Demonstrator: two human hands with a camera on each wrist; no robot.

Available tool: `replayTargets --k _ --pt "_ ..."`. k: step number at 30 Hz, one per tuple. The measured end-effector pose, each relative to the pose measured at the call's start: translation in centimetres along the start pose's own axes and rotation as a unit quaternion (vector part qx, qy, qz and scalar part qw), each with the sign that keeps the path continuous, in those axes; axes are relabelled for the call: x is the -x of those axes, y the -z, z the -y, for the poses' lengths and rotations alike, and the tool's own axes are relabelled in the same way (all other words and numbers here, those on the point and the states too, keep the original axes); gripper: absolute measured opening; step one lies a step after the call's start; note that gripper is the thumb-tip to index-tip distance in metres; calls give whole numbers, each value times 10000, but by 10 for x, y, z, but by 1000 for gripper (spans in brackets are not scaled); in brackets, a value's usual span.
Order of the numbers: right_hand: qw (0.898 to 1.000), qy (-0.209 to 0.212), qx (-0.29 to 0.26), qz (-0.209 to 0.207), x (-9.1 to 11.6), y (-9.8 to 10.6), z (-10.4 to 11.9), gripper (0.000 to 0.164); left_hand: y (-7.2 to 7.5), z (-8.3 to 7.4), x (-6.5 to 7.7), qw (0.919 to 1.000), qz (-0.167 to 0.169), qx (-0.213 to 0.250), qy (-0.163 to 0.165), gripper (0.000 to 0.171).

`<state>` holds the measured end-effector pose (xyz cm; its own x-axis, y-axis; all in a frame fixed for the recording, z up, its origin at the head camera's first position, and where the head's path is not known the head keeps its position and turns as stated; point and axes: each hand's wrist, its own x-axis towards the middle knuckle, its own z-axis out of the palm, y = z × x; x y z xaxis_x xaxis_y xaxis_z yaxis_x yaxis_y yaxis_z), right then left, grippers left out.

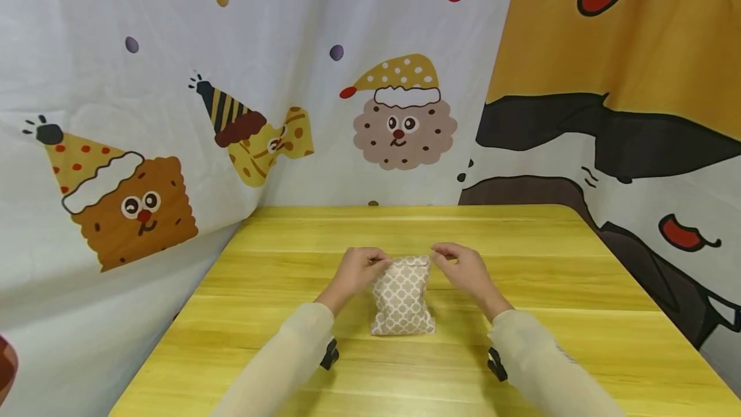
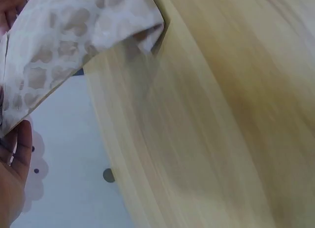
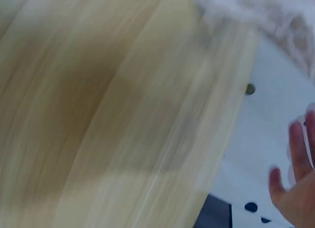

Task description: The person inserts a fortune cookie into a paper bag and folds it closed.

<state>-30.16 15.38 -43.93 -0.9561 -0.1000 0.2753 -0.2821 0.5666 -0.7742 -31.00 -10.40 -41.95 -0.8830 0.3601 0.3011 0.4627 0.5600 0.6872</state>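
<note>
A small beige bag (image 1: pixel 403 301) with a white lattice pattern stands over the middle of the table, its top edge level with both hands. My left hand (image 1: pixel 356 270) pinches its upper left corner between thumb and fingers. At the upper right corner is my right hand (image 1: pixel 466 269). In the right wrist view, that right hand (image 3: pixel 298 188) has its fingers extended and is apart from the blurred bag (image 3: pixel 280 16). The left wrist view shows the bag (image 2: pixel 64 46) slanting away from the left hand (image 2: pixel 12 183). What the bag contains is hidden.
The wooden table (image 1: pixel 278 352) runs back to a white curtain (image 1: pixel 301 5) printed with cartoon snacks. On the right hangs an orange, black and white cloth (image 1: pixel 556 63). A dark band (image 1: pixel 496 363) sits on the right wrist.
</note>
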Motion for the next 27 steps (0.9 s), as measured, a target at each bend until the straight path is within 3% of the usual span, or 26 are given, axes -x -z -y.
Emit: replayTargets --k 2,4,8,10,13,15,22,27 --pt "9983 -16 -428 397 -2 -5 5 34 0 -3 -2 9999 74 81 54 13" --pt "9964 -13 -616 576 -3 -10 10 28 0 -8 -3 9998 145 18 122 15" --pt "9963 67 -658 545 -3 -14 16 11 -2 -17 -9 9967 390 -693 141 27" --pt "9963 74 -660 554 -2 -15 19 10 -3 -21 -11 9900 556 -1294 -123 28" --pt "9959 10 -644 633 -1 -16 20 12 -5 -25 -14 9723 623 -2136 -715 21" --pt "9958 -45 -619 678 0 -15 20 14 -6 -25 -13 9660 600 -2334 -939 18" --pt "9953 -254 -762 545 1 -12 5 15 2 -9 -4 9874 479 -1384 -608 17" --pt "9920 -208 -1058 662 2 -9 -2 19 3 -2 -1 9951 444 -865 -187 17"
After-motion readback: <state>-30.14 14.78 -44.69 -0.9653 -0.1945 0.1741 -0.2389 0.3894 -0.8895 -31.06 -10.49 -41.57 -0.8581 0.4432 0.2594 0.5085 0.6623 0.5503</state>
